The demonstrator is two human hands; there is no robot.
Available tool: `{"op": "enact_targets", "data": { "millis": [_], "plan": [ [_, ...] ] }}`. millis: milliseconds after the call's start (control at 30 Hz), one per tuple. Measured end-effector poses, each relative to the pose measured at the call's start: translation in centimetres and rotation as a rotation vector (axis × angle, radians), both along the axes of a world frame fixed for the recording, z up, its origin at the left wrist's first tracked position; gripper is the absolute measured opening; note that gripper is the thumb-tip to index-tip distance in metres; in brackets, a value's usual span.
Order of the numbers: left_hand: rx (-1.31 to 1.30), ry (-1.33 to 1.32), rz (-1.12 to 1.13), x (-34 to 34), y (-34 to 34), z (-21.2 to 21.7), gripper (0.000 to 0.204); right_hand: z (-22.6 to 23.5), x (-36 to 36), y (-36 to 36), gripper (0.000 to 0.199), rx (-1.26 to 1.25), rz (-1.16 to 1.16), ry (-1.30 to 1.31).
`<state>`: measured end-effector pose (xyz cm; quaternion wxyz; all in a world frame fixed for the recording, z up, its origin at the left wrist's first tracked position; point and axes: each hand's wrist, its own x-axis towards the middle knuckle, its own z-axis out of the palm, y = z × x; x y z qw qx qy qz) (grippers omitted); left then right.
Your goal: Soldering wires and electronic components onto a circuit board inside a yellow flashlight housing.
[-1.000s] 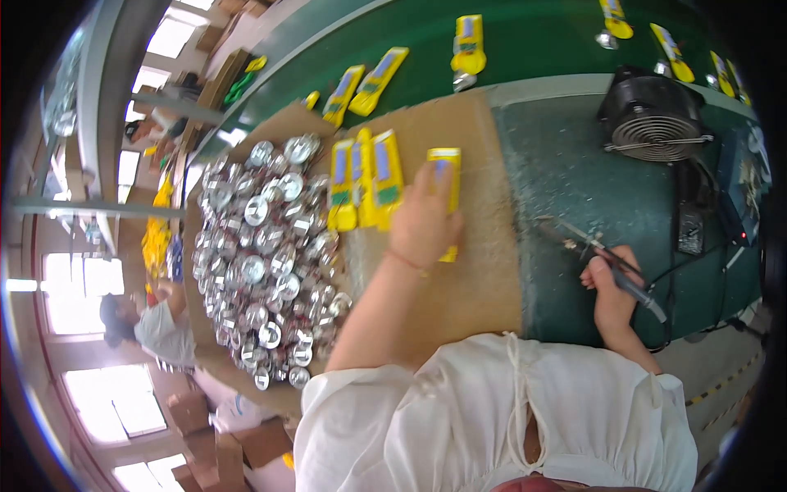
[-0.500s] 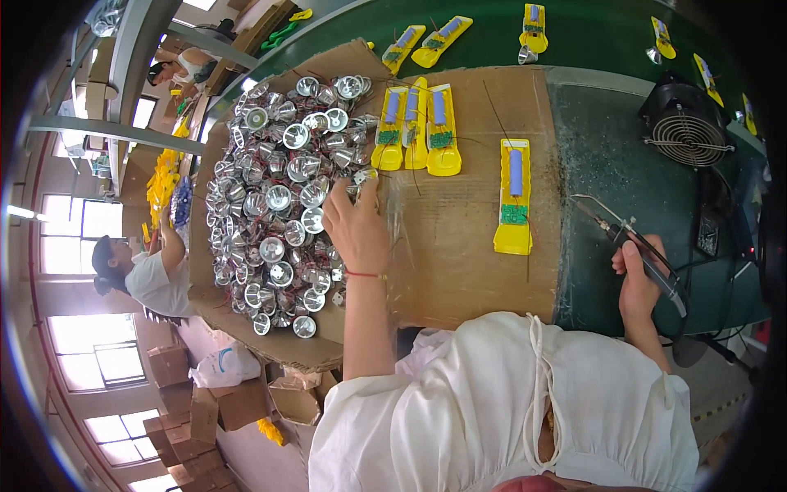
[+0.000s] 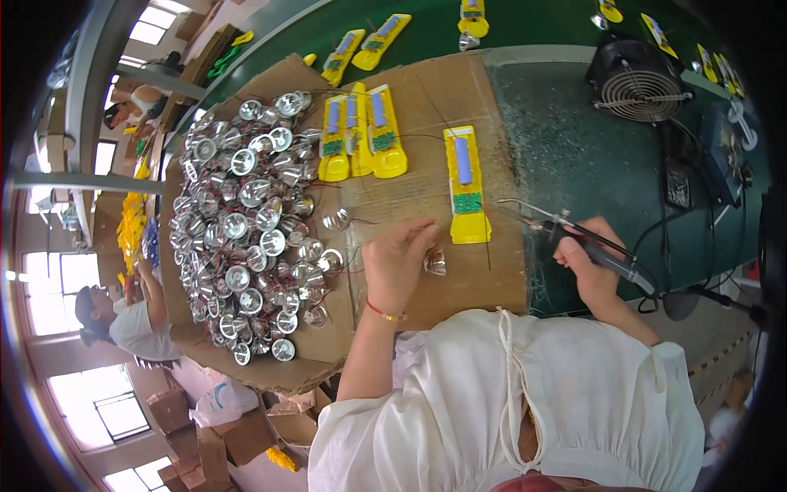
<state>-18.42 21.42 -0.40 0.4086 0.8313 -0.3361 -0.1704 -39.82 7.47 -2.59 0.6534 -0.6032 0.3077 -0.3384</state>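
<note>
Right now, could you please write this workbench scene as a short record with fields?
Left grip: pinched, silver reflector just below
Right grip: around soldering tool
Nearest yellow housing: flat on cardboard, blue cell and green board showing
Three yellow housings: side by side
Reflector pile: far left
Black fan: right side

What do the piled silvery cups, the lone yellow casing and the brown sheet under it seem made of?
Silvery cups: mirror-bright, metal or metal-coated plastic; sharp highlights fit both. Yellow casing: probably plastic, given its even colour and smooth end. Brown sheet: likely cardboard, matte, faintly ridged.
</note>
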Motion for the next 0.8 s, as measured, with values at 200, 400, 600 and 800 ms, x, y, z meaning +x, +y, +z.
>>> {"op": "enact_targets", "data": {
  "millis": [200, 400, 600, 800],
  "plan": [
    [-0.013, 0.073, 0.022, -1.2, -1.9, -2.1, 0.010, -0.8, 1.0, 0.2, 0.014, -0.138, 0.005, 0.033],
    [-0.074, 0.054, -0.089, -0.8, -2.7, -2.3, 0.009, -1.0, 2.0, 0.4, 0.015, -0.298, 0.007, 0.058],
    [0.002, 0.152, -0.133, -0.6, -3.4, -1.8, 0.009, -0.7, 2.3, 0.5, 0.015, -0.281, 0.010, 0.076],
    [0.073, 0.206, -0.239, 0.8, -3.9, -2.4, 0.012, -1.4, 2.3, 0.5, 0.014, -0.270, 0.032, 0.081]
  ]
}}
